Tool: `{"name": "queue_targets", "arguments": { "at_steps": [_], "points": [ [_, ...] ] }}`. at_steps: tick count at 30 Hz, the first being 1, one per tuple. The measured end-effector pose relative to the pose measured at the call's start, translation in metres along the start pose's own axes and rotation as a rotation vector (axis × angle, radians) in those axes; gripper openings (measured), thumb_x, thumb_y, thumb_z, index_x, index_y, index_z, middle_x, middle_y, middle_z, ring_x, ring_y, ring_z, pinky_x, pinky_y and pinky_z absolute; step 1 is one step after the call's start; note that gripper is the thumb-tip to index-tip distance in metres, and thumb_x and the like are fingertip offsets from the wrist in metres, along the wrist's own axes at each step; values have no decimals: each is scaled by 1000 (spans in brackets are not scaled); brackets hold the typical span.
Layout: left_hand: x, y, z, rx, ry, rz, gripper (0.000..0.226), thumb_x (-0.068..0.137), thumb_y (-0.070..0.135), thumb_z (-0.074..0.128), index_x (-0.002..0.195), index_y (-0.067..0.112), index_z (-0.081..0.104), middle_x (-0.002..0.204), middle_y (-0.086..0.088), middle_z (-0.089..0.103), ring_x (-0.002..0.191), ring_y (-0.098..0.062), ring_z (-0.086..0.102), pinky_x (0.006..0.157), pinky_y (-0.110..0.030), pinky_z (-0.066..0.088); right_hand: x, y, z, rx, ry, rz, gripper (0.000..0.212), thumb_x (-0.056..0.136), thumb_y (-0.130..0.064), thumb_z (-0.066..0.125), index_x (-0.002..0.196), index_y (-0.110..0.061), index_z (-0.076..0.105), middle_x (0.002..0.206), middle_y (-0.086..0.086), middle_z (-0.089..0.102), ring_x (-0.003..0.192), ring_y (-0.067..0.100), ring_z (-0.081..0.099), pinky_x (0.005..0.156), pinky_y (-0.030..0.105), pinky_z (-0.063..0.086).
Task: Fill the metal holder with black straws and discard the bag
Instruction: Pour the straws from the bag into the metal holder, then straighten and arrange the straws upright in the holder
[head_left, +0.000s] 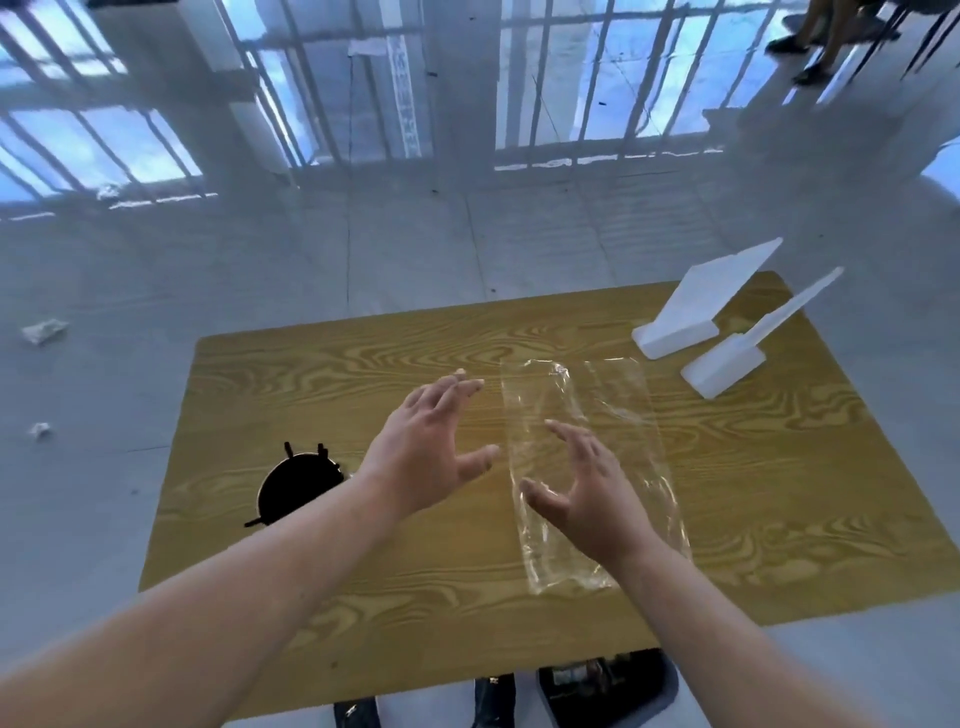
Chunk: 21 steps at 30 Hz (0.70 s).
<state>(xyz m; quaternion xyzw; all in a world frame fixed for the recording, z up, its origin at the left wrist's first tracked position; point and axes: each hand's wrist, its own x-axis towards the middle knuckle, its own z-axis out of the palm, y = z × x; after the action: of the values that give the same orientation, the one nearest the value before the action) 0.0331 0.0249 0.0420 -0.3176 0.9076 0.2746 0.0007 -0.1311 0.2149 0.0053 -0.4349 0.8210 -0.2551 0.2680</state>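
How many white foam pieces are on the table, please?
2. The wide piece lies at the table's far right corner; the narrow piece lies just right of it, nearer the edge. None seems hidden.

My right hand (587, 499) covers part of the clear plastic bag (571, 415); the dark grey bin (671, 693) runs off the bottom edge.
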Motion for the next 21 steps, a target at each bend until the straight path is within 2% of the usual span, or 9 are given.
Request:
{"name": "queue_targets", "arguments": {
  "at_steps": [4, 9, 11, 13, 16, 21],
  "points": [
    [-35, -35, -34, -31, 93, -22, 89, 82, 80, 54, 159, 43, 29, 173, 12, 25, 158, -13, 21, 127, -36, 19, 17, -54, 35, -34, -105, -141, 99, 84, -75, 66, 164, -32, 28, 167, -7, 40, 155, 14, 31, 120, 26, 22],
    [-81, -90, -71, -91, 255, -109, 79, 85, 81, 53, 154, 45, 35, 169, 17, 33, 154, -10, 29, 120, -33, 26, 24, -103, 77, -44, -245, -167, 109, 80, -80, 69, 166, -37, 19, 172, -10, 31, 159, 12, 25, 125, 30, 22],
    [-100, -114, -82, -135, 273, -161, 77, 85, 81, 54, 152, 48, 36, 166, 20, 35, 152, -8, 32, 118, -35, 31, 23, -118, 91, -70, -301, -151, 116, 76, -84, 68, 168, -37, 14, 174, -9, 27, 161, 13, 22, 126, 31, 19],
    [-117, -135, -87, -168, 223, -202, 84, 81, 88, 52, 153, 49, 33, 166, 22, 34, 152, -7, 32, 118, -39, 36, 21, -130, 104, -96, -346, -133, 123, 72, -88, 67, 168, -38, 8, 176, -9, 22, 162, 14, 19, 124, 30, 16],
    [-137, -162, -86, -212, 77, -223, 111, 66, 100, 57, 158, 48, 24, 168, 19, 31, 154, -8, 31, 120, -45, 38, 20, -149, 123, -131, -404, -102, 133, 67, -90, 69, 168, -41, -2, 178, -7, 15, 164, 15, 12, 123, 29, 10],
    [-143, -189, -74, -213, -127, -254, 148, 43, 105, 66, 165, 45, 5, 174, 14, 20, 159, -11, 20, 124, -43, 31, 23, -172, 139, -172, -373, -27, 137, 71, -82, 76, 169, -35, -6, 179, -5, 12, 165, 16, 10, 129, 34, 12]
  ]
}}
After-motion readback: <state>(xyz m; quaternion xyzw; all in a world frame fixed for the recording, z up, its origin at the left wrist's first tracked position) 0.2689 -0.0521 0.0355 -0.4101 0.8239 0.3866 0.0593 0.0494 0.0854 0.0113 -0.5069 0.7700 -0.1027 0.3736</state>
